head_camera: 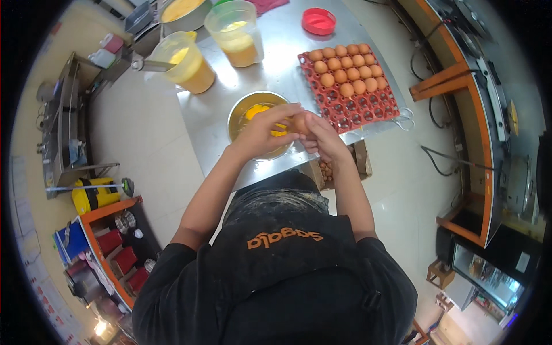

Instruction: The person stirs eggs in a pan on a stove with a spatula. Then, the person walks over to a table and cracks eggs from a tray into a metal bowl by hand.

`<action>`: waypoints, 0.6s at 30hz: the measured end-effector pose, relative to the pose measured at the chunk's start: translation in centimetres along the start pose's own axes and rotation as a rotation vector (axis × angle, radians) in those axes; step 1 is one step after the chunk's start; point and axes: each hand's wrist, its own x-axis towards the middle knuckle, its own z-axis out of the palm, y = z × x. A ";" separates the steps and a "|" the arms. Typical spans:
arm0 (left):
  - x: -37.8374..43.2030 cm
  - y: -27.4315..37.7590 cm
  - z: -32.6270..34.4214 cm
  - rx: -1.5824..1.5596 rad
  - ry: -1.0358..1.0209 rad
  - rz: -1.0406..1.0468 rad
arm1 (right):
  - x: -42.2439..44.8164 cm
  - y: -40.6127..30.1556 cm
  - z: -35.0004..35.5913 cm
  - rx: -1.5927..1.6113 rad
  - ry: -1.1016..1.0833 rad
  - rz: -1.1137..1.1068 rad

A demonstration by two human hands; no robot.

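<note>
Just over the right rim of a round metal bowl (pixel 232 113), both hands are at one brown egg (pixel 298 123). My right hand (pixel 324 137) grips it from the right, thumb along its side. My left hand (pixel 264 131) reaches across the bowl, fingertips and thumb on the egg's upper and lower edges. Whether the shell is cracked cannot be seen. Yellow yolks (pixel 257 111) lie in the bowl, partly hidden by my left hand. To the right is a red plastic egg tray (pixel 340 113), its far rows filled with brown eggs (pixel 353 73) and its near rows vacant.
On the steel table (pixel 276 79) stand two plastic jugs, one (pixel 196 73) with a tool handle (pixel 153 65) leaning out, the other (pixel 239 49) behind. A red lid (pixel 318 22) lies farther back. Scissors (pixel 404 118) stick out by the tray. A cardboard box (pixel 364 161) with shells sits below.
</note>
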 end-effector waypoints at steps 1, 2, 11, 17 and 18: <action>0.1 -0.6 -0.2 0.073 0.030 0.134 | 0.8 -0.1 0.7 0.063 -0.059 0.085; -0.4 -1.1 -0.7 0.083 0.047 0.131 | 1.6 -0.1 0.9 0.055 -0.076 0.089; -5.0 -4.5 -1.2 -0.111 0.230 0.044 | 6.0 1.3 3.4 -0.146 -0.217 0.262; -7.2 -6.9 -1.7 -0.321 0.278 -0.083 | 7.6 2.1 3.9 -0.205 -0.256 0.313; -7.5 -7.0 -2.3 -0.347 0.237 -0.161 | 7.8 2.0 3.8 -0.208 -0.254 0.314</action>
